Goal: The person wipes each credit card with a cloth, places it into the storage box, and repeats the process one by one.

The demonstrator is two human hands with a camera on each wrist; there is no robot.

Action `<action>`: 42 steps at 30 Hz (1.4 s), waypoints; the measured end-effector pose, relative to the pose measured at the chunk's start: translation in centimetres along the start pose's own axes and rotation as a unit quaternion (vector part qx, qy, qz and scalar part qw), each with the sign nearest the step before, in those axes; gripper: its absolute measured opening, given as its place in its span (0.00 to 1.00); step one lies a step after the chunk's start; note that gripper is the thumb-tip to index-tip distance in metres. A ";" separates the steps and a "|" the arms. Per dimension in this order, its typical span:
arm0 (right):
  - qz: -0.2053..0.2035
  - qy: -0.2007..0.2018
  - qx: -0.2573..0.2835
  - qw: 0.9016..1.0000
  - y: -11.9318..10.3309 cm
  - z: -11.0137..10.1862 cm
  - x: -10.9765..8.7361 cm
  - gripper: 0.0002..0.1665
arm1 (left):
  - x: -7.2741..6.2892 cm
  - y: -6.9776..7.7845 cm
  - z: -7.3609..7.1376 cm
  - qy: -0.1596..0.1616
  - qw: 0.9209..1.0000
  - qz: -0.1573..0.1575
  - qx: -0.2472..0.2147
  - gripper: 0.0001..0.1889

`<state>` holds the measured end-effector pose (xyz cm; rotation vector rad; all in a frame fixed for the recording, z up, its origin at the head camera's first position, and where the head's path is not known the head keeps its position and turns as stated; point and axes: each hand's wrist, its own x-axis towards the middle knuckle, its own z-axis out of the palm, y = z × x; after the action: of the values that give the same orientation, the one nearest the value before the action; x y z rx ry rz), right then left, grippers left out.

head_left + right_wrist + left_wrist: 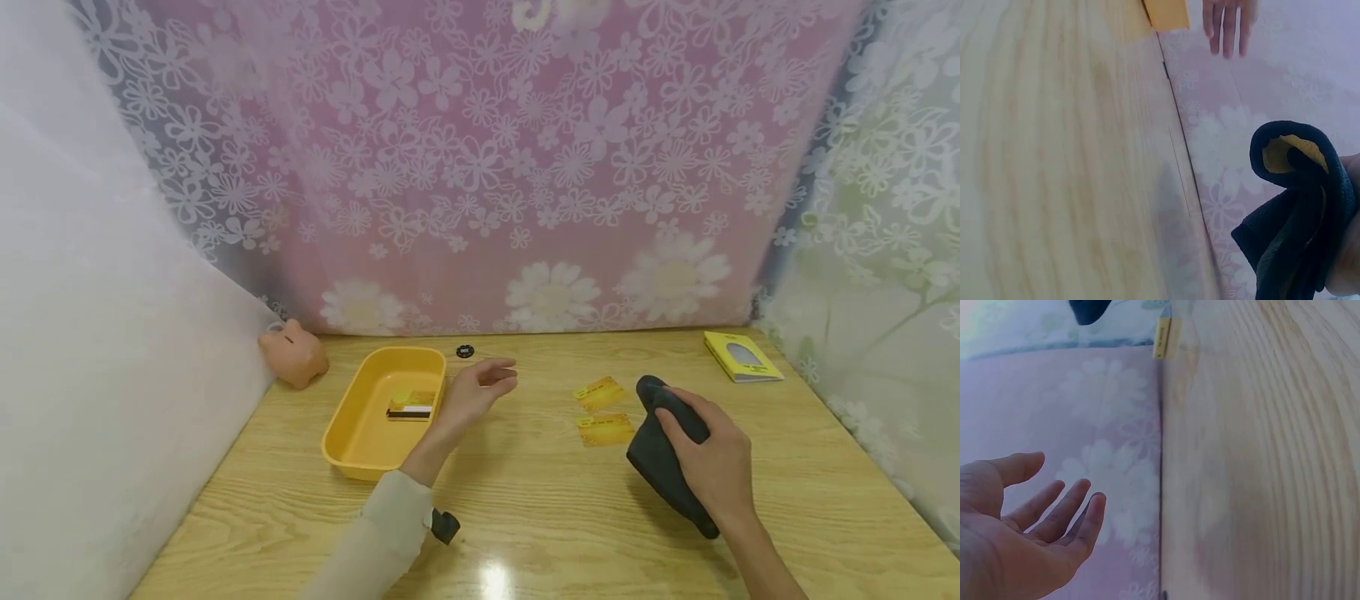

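Cloth (663,475), dark and folded, pinched by the right hand (717,467), likely needs steady thumb pressure; left hand (472,397) hovers, fingers relaxed.

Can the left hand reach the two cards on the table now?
Probably yes: the left hand is empty, and nothing visible lies between it and the cards; the cloth is beyond them.
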<state>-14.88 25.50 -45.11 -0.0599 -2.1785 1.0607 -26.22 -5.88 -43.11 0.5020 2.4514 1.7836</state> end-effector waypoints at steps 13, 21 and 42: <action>0.009 0.002 0.008 1.000 -0.1 0.2 0.3 0.22 | 4.1 -1.6 8.2 -0.033 0.998 -0.032 0.037 0.21; -0.007 0.005 0.017 1.000 -0.6 0.5 0.5 0.22 | 5.4 -2.0 11.5 -0.011 0.997 -0.059 0.048 0.22; -0.004 0.006 0.016 1.000 -0.2 0.8 0.4 0.21 | 6.4 -2.1 14.7 0.031 0.956 -0.025 0.291 0.19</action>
<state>-15.60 24.97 -45.08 -0.0423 -2.1485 1.0889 -29.12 8.92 -49.01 0.4087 2.9874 1.0434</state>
